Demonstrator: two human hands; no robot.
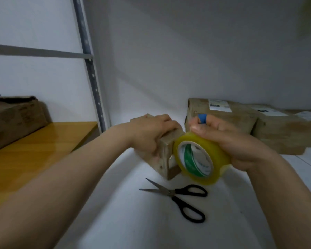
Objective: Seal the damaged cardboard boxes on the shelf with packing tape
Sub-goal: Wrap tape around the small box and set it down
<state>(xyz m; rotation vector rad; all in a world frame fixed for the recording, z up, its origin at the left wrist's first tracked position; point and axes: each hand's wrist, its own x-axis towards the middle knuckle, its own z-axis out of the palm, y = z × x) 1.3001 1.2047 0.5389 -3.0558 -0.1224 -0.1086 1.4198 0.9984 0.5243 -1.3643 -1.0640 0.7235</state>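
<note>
The small cardboard box [166, 155] sits on the white shelf [133, 221] straight ahead, long axis running away from me, my left hand [151, 133] gripping its top, my right hand [228, 139] clutching the tape roll [201, 159] against its near right edge, scissors [178, 194] lying open before it, the roll's green print and the labels on the boxes behind it [223, 115] unreadable.

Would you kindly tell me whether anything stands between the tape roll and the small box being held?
Nothing visible does. The tape roll in the right hand touches the end of the small box that the left hand grips; the scissors lie nearer on the white shelf, apart from both.
</note>
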